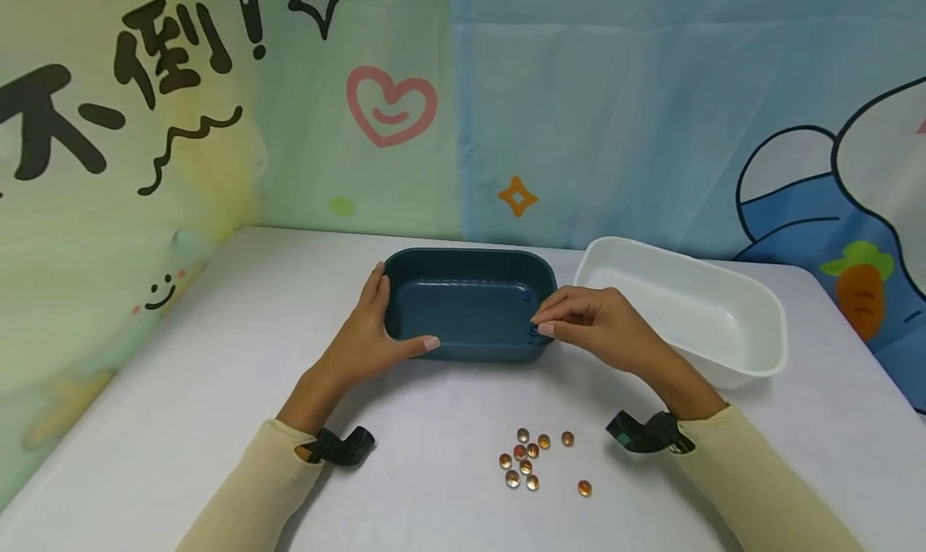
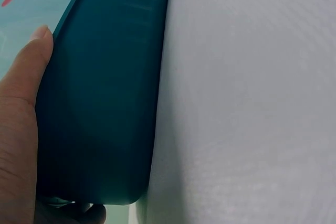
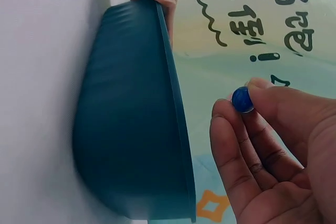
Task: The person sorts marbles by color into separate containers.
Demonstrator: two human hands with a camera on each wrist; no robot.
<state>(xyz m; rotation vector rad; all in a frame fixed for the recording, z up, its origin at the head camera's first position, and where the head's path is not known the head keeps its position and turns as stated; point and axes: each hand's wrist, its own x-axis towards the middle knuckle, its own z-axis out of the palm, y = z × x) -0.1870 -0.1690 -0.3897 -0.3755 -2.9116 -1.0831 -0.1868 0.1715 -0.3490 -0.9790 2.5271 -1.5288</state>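
Observation:
A dark teal plastic basin (image 1: 477,353) stands on the white table. My left hand (image 1: 365,333) grips its left end, thumb along the front wall and fingers at the far left corner. In the left wrist view the thumb (image 2: 34,61) lies against the basin's side. Over the basin's right end, my right hand (image 1: 596,320) pinches a small round blue glass bead (image 3: 242,99) between thumb and fingertips. Inside the basin, near its right wall, lies another blue bead (image 1: 526,296); the fingers partly hide that corner.
A white basin (image 1: 680,295) sits at an angle to the right, behind my right wrist. Several amber glass beads (image 1: 526,467) lie scattered on the table (image 1: 419,472) in front of the teal basin. A printed cloth (image 1: 593,134) hangs behind the table.

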